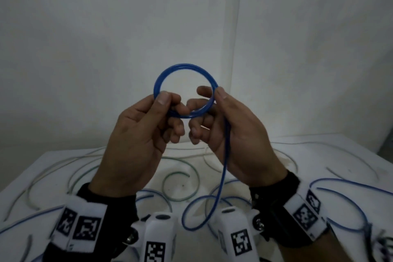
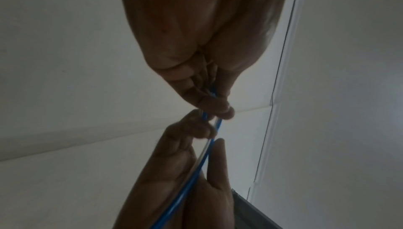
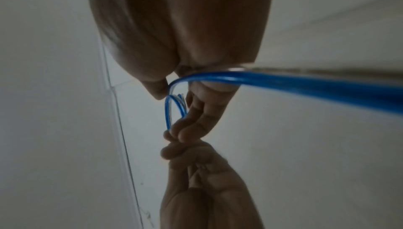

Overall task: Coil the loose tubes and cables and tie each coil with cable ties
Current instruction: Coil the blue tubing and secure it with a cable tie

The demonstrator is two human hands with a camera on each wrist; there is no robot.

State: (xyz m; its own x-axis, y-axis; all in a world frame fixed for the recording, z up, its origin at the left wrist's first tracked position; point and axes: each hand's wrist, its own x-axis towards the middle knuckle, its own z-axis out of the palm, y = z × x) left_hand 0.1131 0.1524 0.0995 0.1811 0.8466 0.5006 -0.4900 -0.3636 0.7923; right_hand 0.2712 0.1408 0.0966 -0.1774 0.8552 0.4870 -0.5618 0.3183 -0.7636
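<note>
A blue tube is wound into a small coil (image 1: 184,70) that I hold up in front of the wall. My left hand (image 1: 168,102) pinches the coil's left side between thumb and fingers. My right hand (image 1: 214,97) pinches the coil's right side, thumb on top. From the right hand the tube's loose tail (image 1: 223,174) hangs down to the table and loops there. In the left wrist view the blue tube (image 2: 191,177) runs between both hands. In the right wrist view the coil (image 3: 172,110) shows past my fingers, and the tail (image 3: 305,84) sweeps off right.
The white table (image 1: 319,155) below carries several loose tubes: a green one (image 1: 180,176) curled mid-table, pale ones (image 1: 63,166) at the left, more blue ones (image 1: 350,189) at the right. A white wall stands behind.
</note>
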